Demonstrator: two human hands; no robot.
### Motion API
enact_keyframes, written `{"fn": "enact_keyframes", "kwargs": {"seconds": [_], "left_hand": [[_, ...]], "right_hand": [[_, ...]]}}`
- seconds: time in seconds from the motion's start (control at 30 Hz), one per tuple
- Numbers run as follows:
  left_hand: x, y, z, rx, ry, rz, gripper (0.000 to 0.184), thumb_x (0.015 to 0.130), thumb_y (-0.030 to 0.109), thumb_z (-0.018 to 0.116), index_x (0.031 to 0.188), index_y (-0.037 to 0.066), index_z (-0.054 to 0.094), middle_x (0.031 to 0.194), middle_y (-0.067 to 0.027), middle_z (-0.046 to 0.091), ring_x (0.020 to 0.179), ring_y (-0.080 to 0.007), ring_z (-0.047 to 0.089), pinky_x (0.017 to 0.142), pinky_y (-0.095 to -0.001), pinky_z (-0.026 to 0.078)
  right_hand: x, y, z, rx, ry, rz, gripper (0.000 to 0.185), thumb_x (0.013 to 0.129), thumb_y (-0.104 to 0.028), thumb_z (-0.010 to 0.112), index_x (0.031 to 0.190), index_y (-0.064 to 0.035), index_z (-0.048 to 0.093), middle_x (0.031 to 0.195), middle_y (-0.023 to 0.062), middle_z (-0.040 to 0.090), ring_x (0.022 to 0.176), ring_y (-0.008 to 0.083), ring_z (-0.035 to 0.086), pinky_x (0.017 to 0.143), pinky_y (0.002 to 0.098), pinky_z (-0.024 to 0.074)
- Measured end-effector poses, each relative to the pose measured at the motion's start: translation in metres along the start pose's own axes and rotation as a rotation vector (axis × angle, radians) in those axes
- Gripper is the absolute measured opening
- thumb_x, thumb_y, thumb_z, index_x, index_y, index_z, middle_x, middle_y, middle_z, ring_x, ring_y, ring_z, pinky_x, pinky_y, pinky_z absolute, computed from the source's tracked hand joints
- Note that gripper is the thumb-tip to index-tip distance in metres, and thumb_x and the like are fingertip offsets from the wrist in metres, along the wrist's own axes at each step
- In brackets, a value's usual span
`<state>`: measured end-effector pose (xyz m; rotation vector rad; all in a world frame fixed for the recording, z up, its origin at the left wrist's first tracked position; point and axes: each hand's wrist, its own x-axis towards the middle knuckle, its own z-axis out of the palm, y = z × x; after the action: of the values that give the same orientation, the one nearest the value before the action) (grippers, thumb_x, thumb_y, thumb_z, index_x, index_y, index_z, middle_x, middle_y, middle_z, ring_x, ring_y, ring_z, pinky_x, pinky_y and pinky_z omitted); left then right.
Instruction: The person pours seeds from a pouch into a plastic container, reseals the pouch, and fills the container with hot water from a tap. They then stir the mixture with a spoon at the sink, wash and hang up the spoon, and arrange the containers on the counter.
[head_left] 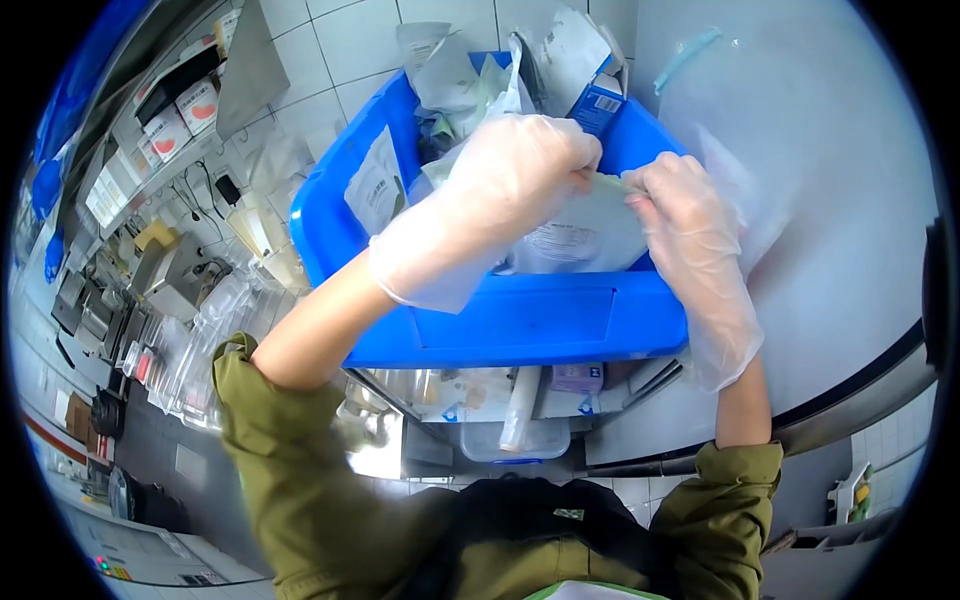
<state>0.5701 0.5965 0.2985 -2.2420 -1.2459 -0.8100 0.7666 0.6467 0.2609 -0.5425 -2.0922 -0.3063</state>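
Note:
Both my hands wear clear plastic gloves over the front of a blue bin (500, 325). Between them stretches the top edge of a pale bag (580, 240) with printed text on its front. My left hand (530, 165) is closed on the bag's left top corner. On the right top corner, the fingers of my right hand (685, 205) are pinched. The bag hangs upright inside the bin's front wall. Behind it are several more white and silver pouches (445, 75) and a blue and white carton (600, 100).
Below the bin, a shelf holds a white roll (520, 410), a purple box (577, 377) and a clear tub (515, 440). Clear plastic containers (205, 350) are stacked to the left. A large pale smooth surface (830, 200) stands close on the right. Boxes (185, 115) line a shelf at upper left.

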Motion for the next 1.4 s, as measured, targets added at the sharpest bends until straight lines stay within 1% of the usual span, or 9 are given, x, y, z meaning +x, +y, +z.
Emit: {"fn": "enact_keyframes", "kwargs": {"seconds": [0.2,0.3,0.4,0.53,0.6,0.77,0.93,1.23,1.4], "left_hand": [[-0.002,-0.006,-0.002,-0.156,-0.085,-0.115,0.008,0.074,0.012,0.069,0.081,0.008,0.068,0.076,-0.0137,0.067,0.073,-0.0337,0.065,0.066,-0.0424,0.051],[-0.001,-0.005,-0.006,-0.108,-0.197,-0.164,0.014,0.079,0.016,0.064,0.09,0.011,0.071,0.084,-0.008,0.068,0.08,-0.0286,0.065,0.071,-0.037,0.051],[0.003,-0.003,-0.008,-0.126,-0.231,-0.205,0.011,0.077,0.016,0.065,0.085,0.01,0.07,0.082,-0.0074,0.067,0.079,-0.0289,0.065,0.069,-0.0378,0.051],[0.009,-0.004,-0.001,-0.019,-0.191,-0.11,0.007,0.072,0.01,0.068,0.079,0.009,0.066,0.077,-0.0067,0.065,0.076,-0.0296,0.064,0.065,-0.0386,0.05],[0.012,-0.002,0.004,0.035,-0.154,-0.045,0.008,0.07,0.006,0.068,0.077,0.009,0.064,0.076,-0.0064,0.064,0.074,-0.0299,0.064,0.062,-0.0385,0.05],[0.02,-0.011,0.003,-0.088,-0.169,-0.002,0.015,0.066,0.001,0.072,0.079,0.007,0.065,0.073,-0.0064,0.062,0.068,-0.0264,0.062,0.059,-0.034,0.048],[0.012,-0.036,-0.023,-0.029,-0.233,-0.108,0.021,0.067,0.0,0.075,0.087,0.002,0.068,0.077,-0.0064,0.065,0.07,-0.0214,0.064,0.064,-0.0305,0.05],[0.007,-0.041,-0.018,0.017,-0.218,-0.188,0.014,0.066,0.001,0.072,0.076,0.004,0.062,0.07,-0.0089,0.059,0.067,-0.0273,0.06,0.061,-0.0347,0.047],[0.002,-0.035,-0.017,0.119,-0.179,-0.12,0.01,0.068,0.005,0.068,0.072,0.006,0.059,0.07,-0.0087,0.06,0.07,-0.031,0.061,0.061,-0.0385,0.047]], "right_hand": [[0.004,-0.008,0.003,-0.007,-0.05,-0.007,0.016,0.073,-0.002,0.067,0.086,-0.0074,0.06,0.084,0.0064,0.054,0.083,0.0273,0.055,0.072,0.0387,0.0433],[0.003,-0.012,0.003,0.024,-0.044,0.009,0.016,0.073,-0.001,0.067,0.086,-0.0069,0.06,0.083,0.0069,0.054,0.082,0.0276,0.055,0.071,0.0385,0.0432],[0.003,-0.013,0.003,0.071,-0.033,0.036,0.016,0.073,-0.001,0.067,0.086,-0.0066,0.061,0.082,0.0072,0.054,0.081,0.0277,0.055,0.07,0.038,0.0434],[0.005,-0.016,0.004,0.083,-0.044,0.136,0.016,0.071,0.001,0.067,0.084,-0.0063,0.06,0.08,0.007,0.054,0.078,0.0273,0.055,0.068,0.0374,0.0435],[0.006,-0.016,0.009,0.037,-0.026,0.114,0.018,0.07,0.005,0.066,0.085,-0.0028,0.061,0.078,0.0087,0.054,0.075,0.0264,0.055,0.065,0.036,0.0435],[0.008,-0.008,0.018,-0.099,-0.021,0.151,0.019,0.069,0.006,0.066,0.085,-0.002,0.06,0.079,0.0091,0.055,0.074,0.0256,0.055,0.065,0.0347,0.0445],[0.007,-0.002,0.024,-0.103,0.009,0.25,0.016,0.073,0.002,0.067,0.086,-0.0027,0.06,0.079,0.0079,0.055,0.075,0.0248,0.055,0.068,0.034,0.0451],[0.012,-0.003,0.021,-0.021,-0.032,0.248,0.014,0.075,-0.002,0.068,0.088,-0.0026,0.062,0.082,0.0073,0.056,0.077,0.0243,0.055,0.072,0.0335,0.0446],[0.027,-0.008,0.021,0.065,-0.089,0.065,0.016,0.072,0.001,0.068,0.086,-0.002,0.062,0.081,0.009,0.055,0.077,0.0277,0.055,0.069,0.0368,0.0445]]}}
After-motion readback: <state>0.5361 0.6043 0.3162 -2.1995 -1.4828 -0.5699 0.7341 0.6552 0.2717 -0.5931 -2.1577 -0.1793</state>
